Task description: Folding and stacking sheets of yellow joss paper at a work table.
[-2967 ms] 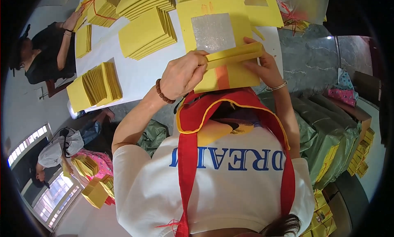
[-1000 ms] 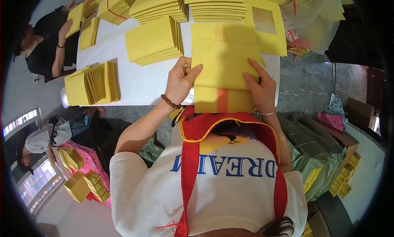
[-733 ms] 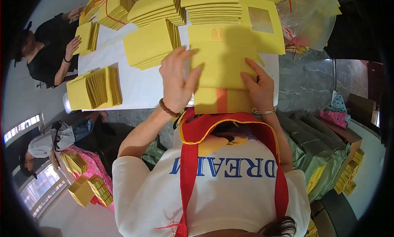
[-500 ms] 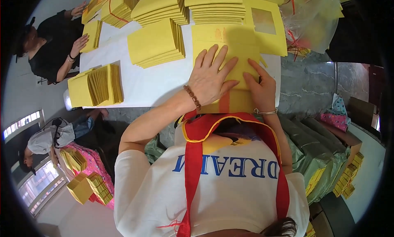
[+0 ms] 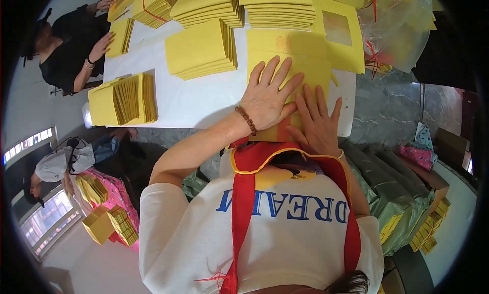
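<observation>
At the table's near edge, a yellow paper piece (image 5: 262, 43) lies flat, with an orange-red strip at its lower part. My left hand (image 5: 267, 100) rests palm down on it, fingers spread. Close beside it, my right hand (image 5: 318, 118) presses on the paper's lower right with fingers stretched out. Neither hand grasps anything. Both hands hide much of the paper's lower half. A fanned stack of folded yellow paper (image 5: 198, 49) sits just left of the far end of this piece. To its right lies a yellow sheet with a rectangular window (image 5: 352, 57).
More folded yellow stacks (image 5: 277, 14) line the white table's (image 5: 204, 103) far side; another stack (image 5: 145, 98) stands at its left edge. A clear plastic bag (image 5: 400, 31) hangs at the far right. A co-worker (image 5: 69, 44) handles yellow paper at left. Green-wrapped bundles (image 5: 392, 192) stand right.
My right hand has shifted down and opened out flat, its fingers now pointing away from me. My left hand stays spread on the paper. The whole view has shifted slightly.
</observation>
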`<action>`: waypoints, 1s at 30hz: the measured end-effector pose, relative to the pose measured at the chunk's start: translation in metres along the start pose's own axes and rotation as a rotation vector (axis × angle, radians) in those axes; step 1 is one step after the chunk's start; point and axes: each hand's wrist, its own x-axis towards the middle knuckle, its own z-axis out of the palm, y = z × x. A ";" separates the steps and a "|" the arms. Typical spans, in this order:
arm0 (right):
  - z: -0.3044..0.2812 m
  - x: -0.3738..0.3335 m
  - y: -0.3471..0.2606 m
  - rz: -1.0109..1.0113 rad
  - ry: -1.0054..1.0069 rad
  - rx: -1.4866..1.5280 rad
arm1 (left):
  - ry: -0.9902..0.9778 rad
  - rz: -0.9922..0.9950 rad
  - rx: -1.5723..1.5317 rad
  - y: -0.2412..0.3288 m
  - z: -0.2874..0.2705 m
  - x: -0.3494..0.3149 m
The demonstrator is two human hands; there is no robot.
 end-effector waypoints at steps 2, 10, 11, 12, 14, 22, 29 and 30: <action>0.002 -0.001 0.000 -0.003 -0.005 0.012 | 0.009 0.002 -0.043 -0.002 -0.002 0.002; 0.010 -0.003 0.001 -0.033 0.039 -0.053 | -0.077 0.249 -0.107 -0.012 -0.017 -0.008; 0.007 -0.002 0.001 -0.040 0.042 -0.057 | -0.087 0.288 -0.023 -0.011 -0.017 -0.008; 0.000 0.000 0.001 -0.018 0.008 0.041 | -0.080 0.284 -0.019 -0.009 -0.016 -0.009; -0.002 -0.001 0.008 -0.005 -0.023 0.136 | -0.045 0.340 0.165 -0.004 -0.015 -0.010; -0.022 -0.005 0.016 0.297 0.357 1.201 | 0.152 0.206 0.152 0.002 -0.014 -0.005; -0.006 -0.019 0.027 0.440 0.419 1.241 | 0.494 0.036 0.293 -0.068 -0.065 -0.023; -0.004 -0.019 0.026 0.437 0.420 1.244 | 0.468 -0.019 0.398 -0.092 -0.059 -0.031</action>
